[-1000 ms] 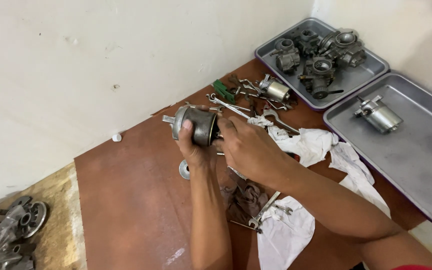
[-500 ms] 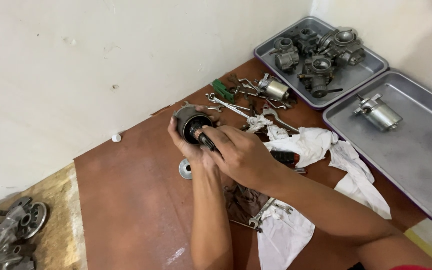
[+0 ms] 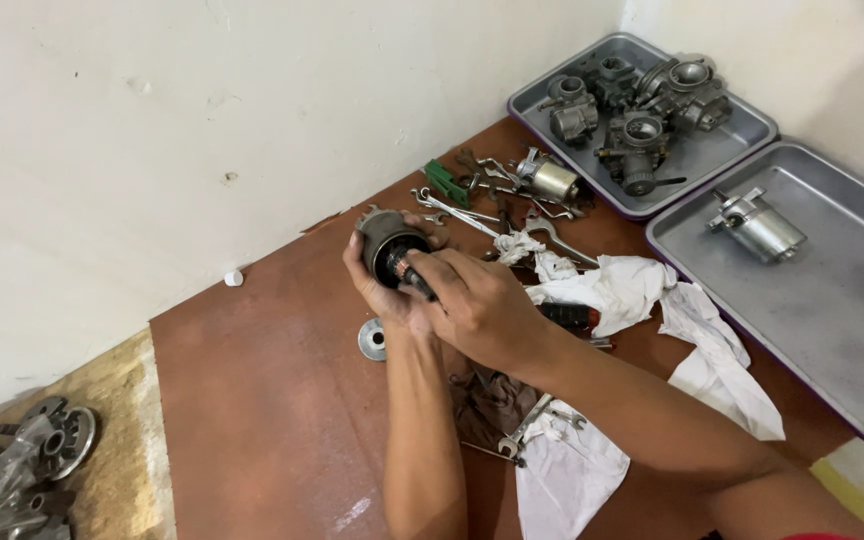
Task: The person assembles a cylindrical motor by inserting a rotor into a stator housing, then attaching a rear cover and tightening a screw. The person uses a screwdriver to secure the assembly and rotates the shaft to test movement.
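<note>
My left hand [image 3: 377, 285] grips a grey cylindrical motor housing [image 3: 384, 240], its open end turned toward me. My right hand [image 3: 477, 305] holds a dark, reddish inner part [image 3: 414, 278] at the mouth of that housing. Both hands hover above a reddish-brown board [image 3: 262, 400]. A round metal cap [image 3: 372, 339] lies on the board just below my left hand.
Wrenches [image 3: 452, 212] and small parts lie near the wall. White rags [image 3: 622, 290] spread to the right. A grey tray [image 3: 717, 150] holds several carburettor bodies; a second tray [image 3: 832, 320] holds one small motor [image 3: 760, 227]. Metal parts [image 3: 22, 465] sit far left.
The housing was held sideways with its shaft pointing left; I have turned its open end toward me, and my right hand now holds the inner part at the opening.
</note>
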